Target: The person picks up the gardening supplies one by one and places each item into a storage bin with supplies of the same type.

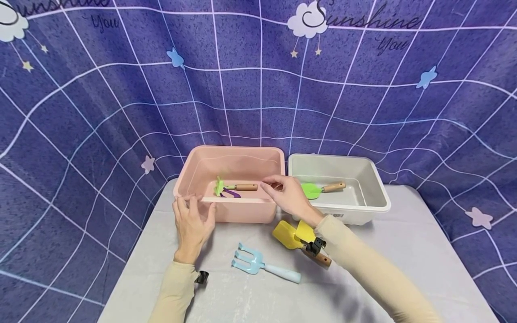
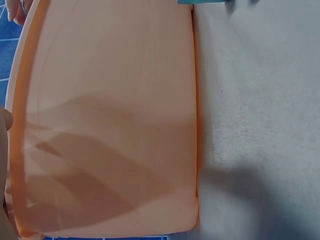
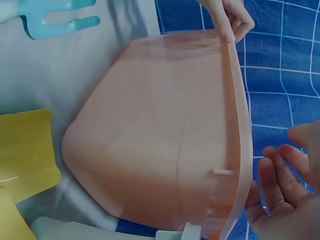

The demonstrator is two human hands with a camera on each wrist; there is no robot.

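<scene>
Pink bin (image 1: pixel 242 212): on surface (image 1: pixel 218 291), beyond blue fork (image 1: pixel 253 261), presumably for easy reach.
Left hand (image 1: pixel 192 229): fingers grip near-left rim, probably steadying it.
Right hand (image 1: pixel 291 197): over near-right rim, fingers relaxed, holding nothing.
Green-headed tool (image 1: pixel 245 187): lies inside pink bin, walls likely contain it.
Grey bin (image 1: pixel 359 216): just beside pink bin, green trowel (image 1: pixel 311 191) inside.
Curtain (image 1: pixel 242 89): behind both.

Pale table, blue backdrop (image 1: pixel 278 92) (curtain, probably).

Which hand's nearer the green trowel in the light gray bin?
Right. In the head view, the right hand is just left of the green trowel; the left hand is farther off, on the front rim of the pink bin, near its left corner.
</scene>
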